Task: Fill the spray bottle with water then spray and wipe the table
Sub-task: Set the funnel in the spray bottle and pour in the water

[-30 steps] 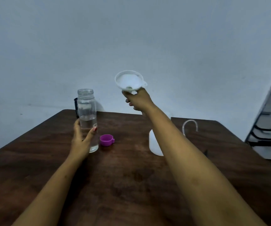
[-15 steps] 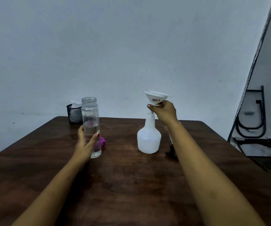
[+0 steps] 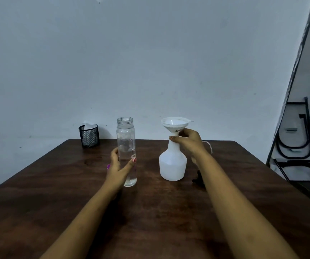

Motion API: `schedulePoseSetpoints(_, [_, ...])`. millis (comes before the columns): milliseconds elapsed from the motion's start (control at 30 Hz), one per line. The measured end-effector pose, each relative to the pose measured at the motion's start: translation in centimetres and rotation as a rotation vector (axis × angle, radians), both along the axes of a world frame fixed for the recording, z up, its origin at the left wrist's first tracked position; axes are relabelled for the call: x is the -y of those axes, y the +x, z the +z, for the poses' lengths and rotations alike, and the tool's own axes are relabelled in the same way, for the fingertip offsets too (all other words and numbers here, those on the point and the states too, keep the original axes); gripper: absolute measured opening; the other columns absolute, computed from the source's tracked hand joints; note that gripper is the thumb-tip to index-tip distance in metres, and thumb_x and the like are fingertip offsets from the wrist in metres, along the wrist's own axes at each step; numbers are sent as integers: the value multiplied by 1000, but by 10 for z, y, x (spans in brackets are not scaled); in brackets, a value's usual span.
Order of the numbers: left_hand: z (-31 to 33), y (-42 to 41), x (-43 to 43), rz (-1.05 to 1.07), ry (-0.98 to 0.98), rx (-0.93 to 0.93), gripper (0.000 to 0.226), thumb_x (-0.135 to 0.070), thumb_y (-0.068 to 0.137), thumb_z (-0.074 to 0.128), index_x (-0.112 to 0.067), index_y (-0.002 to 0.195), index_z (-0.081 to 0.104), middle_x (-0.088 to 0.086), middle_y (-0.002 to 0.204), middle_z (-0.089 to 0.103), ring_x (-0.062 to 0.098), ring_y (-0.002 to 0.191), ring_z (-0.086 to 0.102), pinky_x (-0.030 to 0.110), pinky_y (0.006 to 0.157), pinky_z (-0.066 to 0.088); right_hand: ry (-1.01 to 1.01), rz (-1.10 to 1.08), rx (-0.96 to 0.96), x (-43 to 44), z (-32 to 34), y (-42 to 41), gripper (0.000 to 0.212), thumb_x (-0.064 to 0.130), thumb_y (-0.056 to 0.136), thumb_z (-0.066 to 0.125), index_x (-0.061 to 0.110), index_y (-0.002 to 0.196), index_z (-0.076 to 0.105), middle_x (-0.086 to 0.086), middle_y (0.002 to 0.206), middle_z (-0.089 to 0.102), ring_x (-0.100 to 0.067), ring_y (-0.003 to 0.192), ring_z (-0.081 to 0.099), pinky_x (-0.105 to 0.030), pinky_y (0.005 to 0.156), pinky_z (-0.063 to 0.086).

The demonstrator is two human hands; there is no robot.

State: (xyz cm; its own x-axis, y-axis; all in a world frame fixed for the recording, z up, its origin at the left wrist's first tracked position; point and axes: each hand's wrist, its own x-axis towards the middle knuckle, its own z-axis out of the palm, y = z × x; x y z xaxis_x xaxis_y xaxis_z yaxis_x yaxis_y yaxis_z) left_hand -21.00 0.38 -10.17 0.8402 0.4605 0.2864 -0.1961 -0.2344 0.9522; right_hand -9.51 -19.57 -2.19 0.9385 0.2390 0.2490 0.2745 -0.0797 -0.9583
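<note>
A white spray bottle (image 3: 172, 165) without its head stands on the dark wooden table (image 3: 150, 212), right of centre. A white funnel (image 3: 174, 124) sits upright in its neck. My right hand (image 3: 187, 141) grips the funnel's stem at the bottle neck. Left of it stands a clear uncapped water bottle (image 3: 126, 146), partly filled with water. My left hand (image 3: 117, 169) is wrapped around its lower half. A purple cap (image 3: 108, 166) peeks out behind my left hand.
A black mesh cup (image 3: 89, 135) holding white tissue stands at the table's back left. The spray head's clear tube (image 3: 208, 145) and black trigger part (image 3: 198, 179) lie behind my right forearm. Folded black metal frames (image 3: 298, 139) lean at the far right.
My right hand has brought the funnel down from the air into the spray bottle's neck and seated it upright. The water bottle stays held on the table; the view has shifted.
</note>
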Motion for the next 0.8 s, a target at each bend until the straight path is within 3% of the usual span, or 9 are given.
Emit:
schedulePoseSetpoints(67, [2,3,5,26,65,-5,75,-39,72,77,-37,129,29,4,122,59,23,109,61,40,96,49,-20,-14,14,-1,-3,1,37,21,75,76,15,109,63,1,110,66,-21,107,61,-41,95,50])
schedulePoseSetpoints(167, [5,7,12,82,124,8,76,-24,75,78,-25,133,28,4,117,60,18,102,61,30,86,48,9,-13,23,-4,-8,0,54,19,75,78,15,123,55,0,121,59,-21,110,58,-38,93,50])
schedulePoseSetpoints(233, [6,9,15,127,136,34,71,-19,77,76,-23,131,32,6,117,61,18,100,62,31,86,49,54,13,16,-3,-9,-2,72,16,72,80,18,134,44,0,130,51,-19,109,54,-37,90,49])
schedulePoseSetpoints(367, [6,11,18,144,123,52,68,-17,77,76,-22,131,34,6,118,62,19,102,62,35,90,50,166,-100,103,-1,-6,-5,103,7,71,79,28,149,15,0,146,27,-14,118,39,-40,104,42])
schedulePoseSetpoints(433, [6,10,22,126,126,52,70,-19,76,77,-23,131,34,5,118,62,20,104,62,41,95,50,180,-251,284,-1,-2,-14,98,10,73,77,28,148,16,2,142,30,-14,118,39,-38,102,41])
schedulePoseSetpoints(600, [16,7,41,69,180,69,72,-27,74,78,-30,130,32,2,119,62,18,106,62,46,97,49,241,-504,751,-18,9,-63,43,14,74,63,17,115,55,15,104,43,-15,96,51,-35,83,47])
schedulePoseSetpoints(667, [24,4,52,52,199,100,74,-30,73,79,-26,130,33,0,119,63,17,107,62,40,95,50,207,-404,707,-26,8,-78,34,20,78,67,17,111,57,20,98,43,-11,90,51,-26,75,44])
schedulePoseSetpoints(733, [32,0,63,17,217,134,72,-29,73,78,-25,130,35,-4,114,64,14,106,63,31,90,51,128,-186,521,-31,9,-87,48,34,79,72,22,121,53,15,105,47,-8,93,52,-22,78,45])
schedulePoseSetpoints(800, [37,-4,74,-29,233,152,72,-23,76,76,-24,135,33,-3,112,65,14,103,64,31,87,54,42,10,358,-30,12,-91,63,47,71,75,28,125,49,10,114,53,-8,98,57,-27,85,51])
